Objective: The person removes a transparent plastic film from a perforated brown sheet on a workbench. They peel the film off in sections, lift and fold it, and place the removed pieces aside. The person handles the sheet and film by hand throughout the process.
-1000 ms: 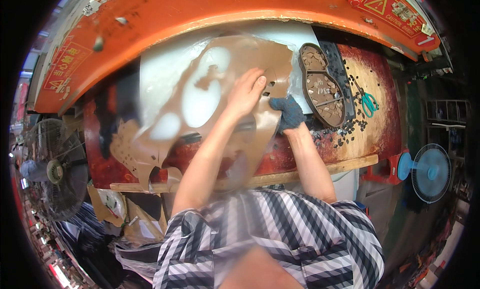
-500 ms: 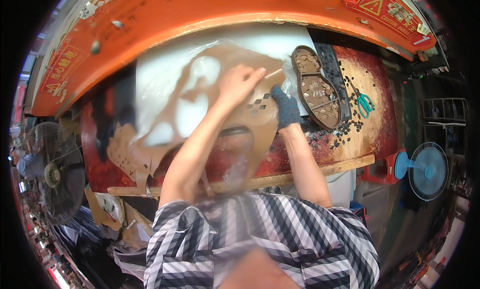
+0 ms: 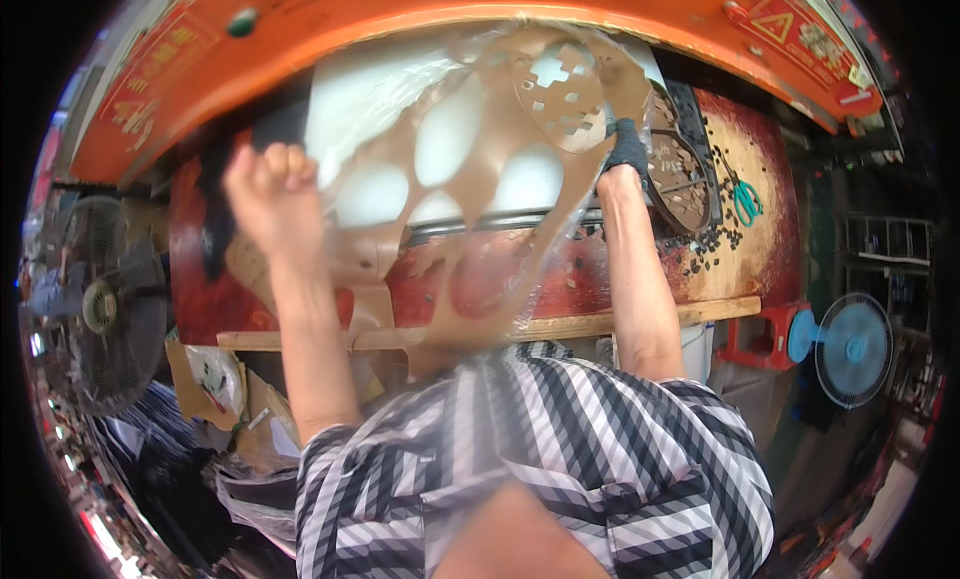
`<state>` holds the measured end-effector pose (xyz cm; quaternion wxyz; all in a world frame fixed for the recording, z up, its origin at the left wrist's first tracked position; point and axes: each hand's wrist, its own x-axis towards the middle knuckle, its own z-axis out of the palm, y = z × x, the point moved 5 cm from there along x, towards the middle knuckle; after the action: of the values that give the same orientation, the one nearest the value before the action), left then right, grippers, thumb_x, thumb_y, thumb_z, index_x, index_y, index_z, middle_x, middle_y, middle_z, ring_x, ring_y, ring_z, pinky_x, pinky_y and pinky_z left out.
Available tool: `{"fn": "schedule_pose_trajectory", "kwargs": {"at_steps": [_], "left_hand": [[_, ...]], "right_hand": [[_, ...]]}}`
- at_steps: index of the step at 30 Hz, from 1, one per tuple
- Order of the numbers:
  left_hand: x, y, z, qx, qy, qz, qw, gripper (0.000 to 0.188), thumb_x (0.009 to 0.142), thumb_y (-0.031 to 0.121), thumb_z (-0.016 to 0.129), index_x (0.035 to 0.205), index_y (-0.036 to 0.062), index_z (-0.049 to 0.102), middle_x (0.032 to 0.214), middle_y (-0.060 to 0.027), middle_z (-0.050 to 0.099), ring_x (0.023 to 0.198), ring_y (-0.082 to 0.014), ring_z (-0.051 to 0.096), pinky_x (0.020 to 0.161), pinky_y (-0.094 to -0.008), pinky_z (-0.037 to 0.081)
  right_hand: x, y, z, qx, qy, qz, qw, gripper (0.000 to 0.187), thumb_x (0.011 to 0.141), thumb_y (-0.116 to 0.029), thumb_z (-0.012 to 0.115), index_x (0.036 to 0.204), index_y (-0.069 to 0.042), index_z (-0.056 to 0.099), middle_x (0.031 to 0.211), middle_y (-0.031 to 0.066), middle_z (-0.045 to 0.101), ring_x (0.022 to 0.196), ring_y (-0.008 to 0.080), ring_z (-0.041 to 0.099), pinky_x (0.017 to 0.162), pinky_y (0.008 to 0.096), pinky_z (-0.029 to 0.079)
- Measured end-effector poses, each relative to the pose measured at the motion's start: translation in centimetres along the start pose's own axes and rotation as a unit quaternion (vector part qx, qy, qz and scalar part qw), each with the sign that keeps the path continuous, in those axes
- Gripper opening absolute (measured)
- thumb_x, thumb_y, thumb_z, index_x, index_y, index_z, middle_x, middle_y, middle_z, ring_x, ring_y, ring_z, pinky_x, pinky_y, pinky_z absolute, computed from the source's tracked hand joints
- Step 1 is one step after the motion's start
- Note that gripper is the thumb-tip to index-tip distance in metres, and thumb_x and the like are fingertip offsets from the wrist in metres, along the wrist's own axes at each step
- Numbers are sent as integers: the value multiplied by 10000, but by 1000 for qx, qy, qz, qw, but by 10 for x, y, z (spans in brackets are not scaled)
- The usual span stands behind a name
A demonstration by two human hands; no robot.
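Observation:
A brown sheet [image 3: 492,179] with large oval cut-outs and clear film on it spreads over a white board [image 3: 345,99]. Its far right part has a cluster of small diamond-shaped holes. My right hand [image 3: 625,147], in a dark blue-grey glove, is closed on the sheet's right edge. My bare left hand [image 3: 275,199] is raised at the left with fingers curled and smeared by motion; whether it holds anything cannot be seen. Right of the gloved hand lies a sole-shaped cutting die [image 3: 690,217], partly covered by the sheet, with brown scraps in its compartments.
An orange machine beam [image 3: 450,21] spans the far side. Teal-handled scissors [image 3: 746,205] and small dark scraps [image 3: 712,241] lie on the worn table at right. A wooden strip [image 3: 690,313] edges the table's front. Fans stand left [image 3: 100,304] and right [image 3: 855,349], beside a red stool [image 3: 765,337].
My left hand has come off the sheet and swung left. The gloved right hand has moved slightly right and away from me, and the sheet has shifted and turned, now overlapping the die.

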<state>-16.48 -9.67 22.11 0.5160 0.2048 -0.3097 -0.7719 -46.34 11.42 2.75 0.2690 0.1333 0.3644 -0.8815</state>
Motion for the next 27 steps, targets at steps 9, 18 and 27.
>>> {"fn": "schedule_pose_trajectory", "kwargs": {"at_steps": [9, 18, 27], "left_hand": [[-4, -107, -73, 385, -150, -60, 909, 222, 893, 283, 656, 865, 64, 664, 765, 46, 564, 675, -40, 448, 614, -194, 375], [31, -175, -30, 590, -235, 20, 772, 316, 848, 227, 624, 1120, 72, 668, 1042, -135, 644, 912, -224, 622, 826, -327, 483], [52, -209, 9, 735, -256, 182, 600, 265, 854, 176, 531, 1065, 201, 690, 1110, -62, 652, 1028, -291, 596, 838, -434, 477]], "right_hand": [[-71, 2, -13, -348, 26, 60, 935, 295, 795, -291, 718, 892, -29, 620, 671, 55, 578, 525, 152, 527, 469, 341, 438], [-110, -70, 53, -694, -21, -340, 635, 440, 784, -329, 733, 1084, -26, 627, 913, 103, 679, 801, 184, 629, 758, 308, 507], [-17, 15, 81, -849, -158, -195, 466, 661, 685, -484, 736, 1164, -49, 605, 1055, 184, 656, 998, 323, 626, 874, 379, 489]]}}
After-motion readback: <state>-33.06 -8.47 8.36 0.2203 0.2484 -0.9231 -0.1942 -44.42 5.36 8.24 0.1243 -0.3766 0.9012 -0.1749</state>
